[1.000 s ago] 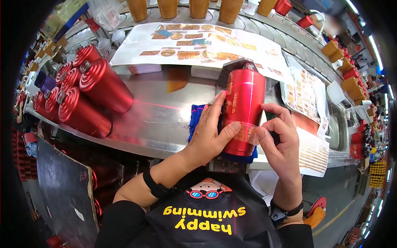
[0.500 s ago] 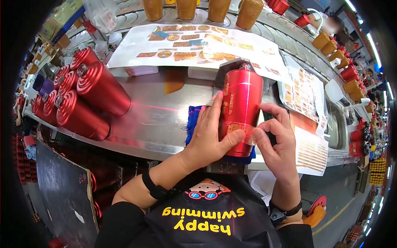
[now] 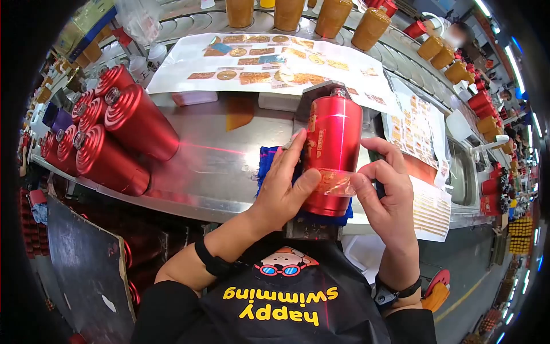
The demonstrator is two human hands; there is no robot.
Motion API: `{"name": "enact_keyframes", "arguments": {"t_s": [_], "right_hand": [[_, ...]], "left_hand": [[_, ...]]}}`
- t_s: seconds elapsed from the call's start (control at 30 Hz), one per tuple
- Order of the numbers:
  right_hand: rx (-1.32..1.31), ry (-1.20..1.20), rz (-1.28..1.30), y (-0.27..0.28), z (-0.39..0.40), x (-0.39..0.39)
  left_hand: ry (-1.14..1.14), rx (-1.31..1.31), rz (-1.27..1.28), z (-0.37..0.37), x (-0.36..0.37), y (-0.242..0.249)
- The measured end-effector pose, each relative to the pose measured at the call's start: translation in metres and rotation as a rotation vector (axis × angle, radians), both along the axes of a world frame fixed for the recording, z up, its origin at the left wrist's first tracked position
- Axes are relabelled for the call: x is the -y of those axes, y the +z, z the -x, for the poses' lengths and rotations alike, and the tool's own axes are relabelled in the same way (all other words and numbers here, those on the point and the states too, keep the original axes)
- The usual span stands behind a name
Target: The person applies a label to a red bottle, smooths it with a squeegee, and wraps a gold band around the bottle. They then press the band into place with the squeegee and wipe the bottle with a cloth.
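A red metallic bottle [image 3: 338,123] with gold print lies tilted on a blue cloth [image 3: 268,166], its neck against a dark metal rest [image 3: 312,94]. My left hand [image 3: 281,186] lies along the bottle's left side, fingers stretched out and thumb on its front. Across the lower part of the bottle runs a clear film strip [image 3: 335,182] with gold print. My right hand [image 3: 387,186] pinches the strip's right end between thumb and index finger, and that end stands off the bottle's surface.
Several red bottles [image 3: 137,123] stand at the left of the metal table [image 3: 200,166]. Sheets of gold decals [image 3: 252,63] lie behind and at the right [image 3: 418,126]. Brown bottles [image 3: 335,17] ride a conveyor [image 3: 395,51] at the back. A sink [image 3: 461,172] is at the far right.
My left thumb has shifted left, off the gold print on the film. More of the film's right part now shows, raised from the bottle. The brown bottles have moved right on the conveyor.
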State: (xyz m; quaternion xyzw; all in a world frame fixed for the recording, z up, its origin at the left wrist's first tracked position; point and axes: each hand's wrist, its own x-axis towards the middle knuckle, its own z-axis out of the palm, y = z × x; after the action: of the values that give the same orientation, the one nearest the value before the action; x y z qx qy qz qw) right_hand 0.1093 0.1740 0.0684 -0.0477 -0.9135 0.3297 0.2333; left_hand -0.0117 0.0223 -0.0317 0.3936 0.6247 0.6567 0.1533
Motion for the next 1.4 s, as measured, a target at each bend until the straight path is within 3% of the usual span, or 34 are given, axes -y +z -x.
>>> {"name": "enact_keyframes", "arguments": {"t_s": [0.13,0.23,0.33,0.83,1.03,1.4], "right_hand": [[0.072,-0.060,0.075,0.001,-0.004,0.001],[0.076,-0.059,0.083,0.002,-0.003,0.004],[0.049,-0.018,0.037,0.004,-0.001,0.006],[0.015,-0.063,0.054,-0.012,-0.002,0.000],[0.019,-0.052,0.038,-0.011,-0.004,-0.001],[0.013,-0.048,0.056,-0.013,-0.002,-0.001]], "left_hand": [[-0.041,-0.147,0.089,0.001,0.011,-0.004],[-0.038,0.002,0.077,0.001,0.004,0.004],[0.037,-0.103,0.184,-0.003,-0.001,0.009],[0.002,0.159,0.052,-0.001,-0.007,0.009],[0.068,-0.192,0.201,-0.004,-0.004,0.011],[-0.003,0.019,0.140,0.000,-0.004,0.010]]}}
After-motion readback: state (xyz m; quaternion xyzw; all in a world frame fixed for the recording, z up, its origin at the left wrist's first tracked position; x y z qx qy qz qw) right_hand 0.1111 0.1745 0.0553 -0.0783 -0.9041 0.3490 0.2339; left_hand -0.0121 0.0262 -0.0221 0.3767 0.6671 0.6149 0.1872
